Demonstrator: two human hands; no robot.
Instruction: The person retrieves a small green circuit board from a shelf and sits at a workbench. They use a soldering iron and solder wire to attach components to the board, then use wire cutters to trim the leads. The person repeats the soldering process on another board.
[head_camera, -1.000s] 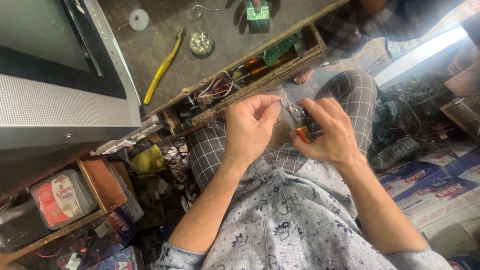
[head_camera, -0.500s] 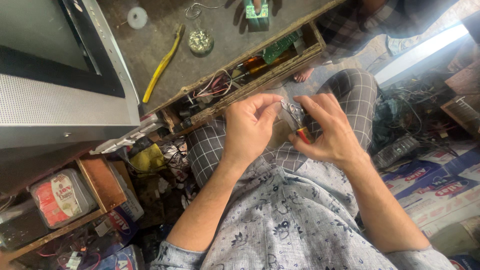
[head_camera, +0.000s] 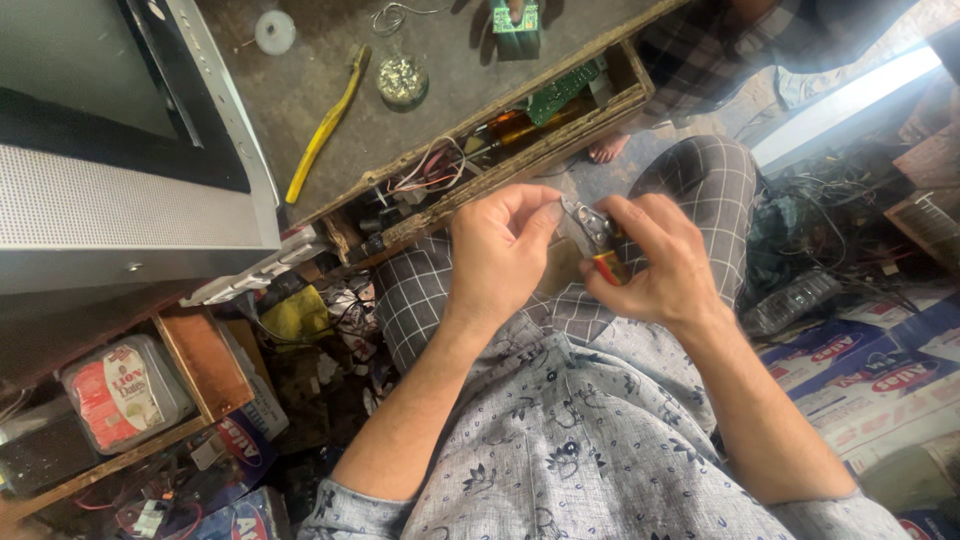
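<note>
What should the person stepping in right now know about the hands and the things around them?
Right hand: closed around small pliers with red-yellow handles, jaws pointing toward the left hand.
Left hand: fingertips pinched right at the plier jaws; whatever is between them is too small to tell.
Both hands are over the lap, beside the open wooden drawer holding wires and a green circuit board.
On the bench: yellow-handled tool, untouched.
Done or left: cannot tell from this view.

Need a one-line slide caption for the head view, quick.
Right hand grips red-handled pliers; left hand pinches at their tip, above checked trousers.
</note>
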